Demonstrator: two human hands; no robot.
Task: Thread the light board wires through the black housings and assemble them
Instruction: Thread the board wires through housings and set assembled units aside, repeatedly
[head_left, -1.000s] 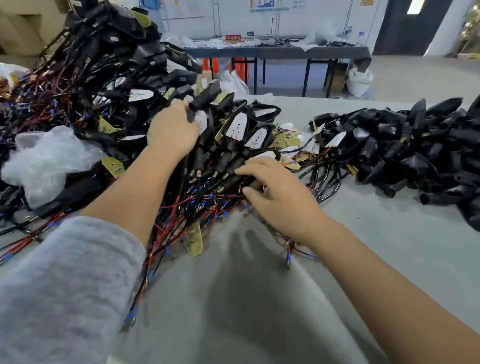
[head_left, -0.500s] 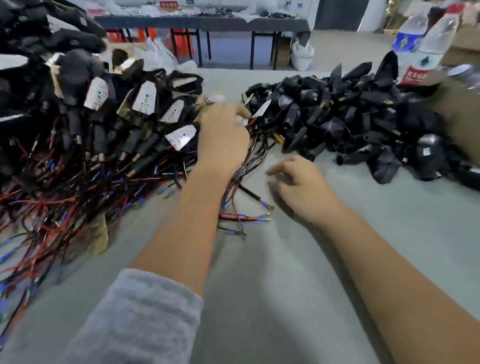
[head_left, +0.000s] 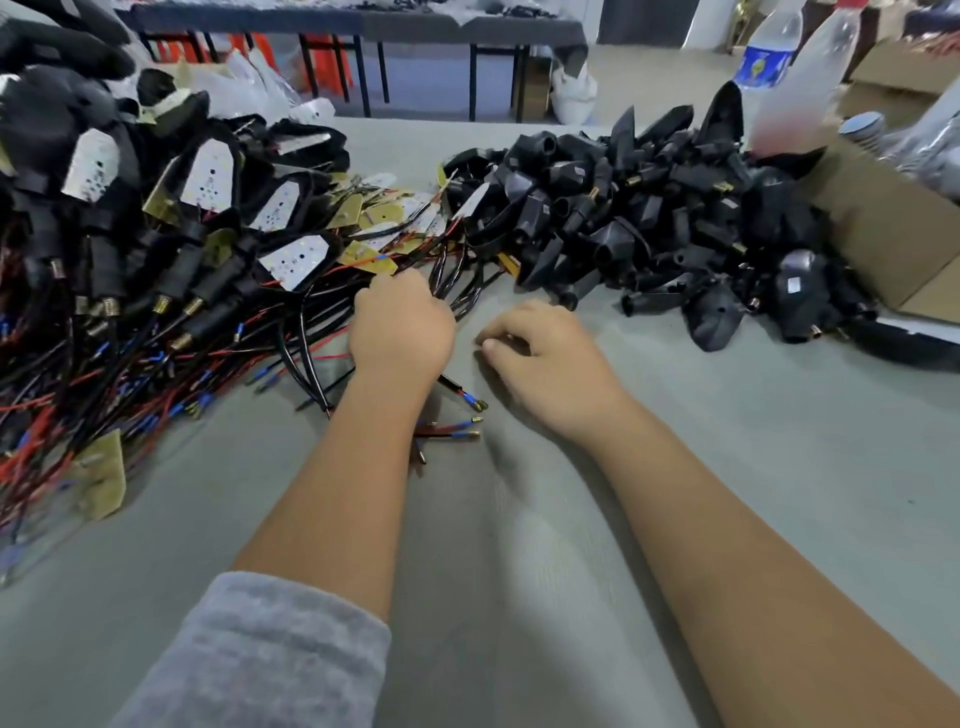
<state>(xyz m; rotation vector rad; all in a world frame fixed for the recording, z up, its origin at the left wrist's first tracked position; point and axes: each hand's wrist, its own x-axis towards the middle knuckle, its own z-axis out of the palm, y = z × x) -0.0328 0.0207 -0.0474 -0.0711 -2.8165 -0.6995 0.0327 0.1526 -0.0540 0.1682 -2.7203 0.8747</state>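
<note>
The head view looks down on a table (head_left: 753, 467) covered in smooth, matte grey-green sheet, with both forearms reaching in from the bottom of the frame. The left hand (head_left: 401, 327), near the centre, is curled into a fist around a bunch of thin wires (head_left: 457, 283); these run up and right from the knuckles, and red and black ends with blue sleeves and small brass tips (head_left: 470, 435) stick out below the wrist. The left arm wears a soft, fuzzy grey sleeve (head_left: 260, 654) pushed back toward the elbow. The right hand (head_left: 545, 358), just right of centre, rests on the table with loosely bent fingers and grips nothing; the right forearm is bare.

The left third of the frame is filled by a tangled heap of assembled pieces (head_left: 130, 249): glossy black housings with threaded brass collars, flat white light boards (head_left: 210, 176) shaped like pointed shields and dotted with small marks, some showing dull yellow backs, and a mat of red, black and blue wire. At upper right lies a separate pile of empty black housings (head_left: 649, 218), smooth plastic, tapering and hollow-ended. Beside it, at the right edge, sits a brown cardboard box (head_left: 883, 228), with clear plastic bottles (head_left: 769, 52) behind it. A dark table on thin legs (head_left: 363, 31) crosses the top of the frame.
</note>
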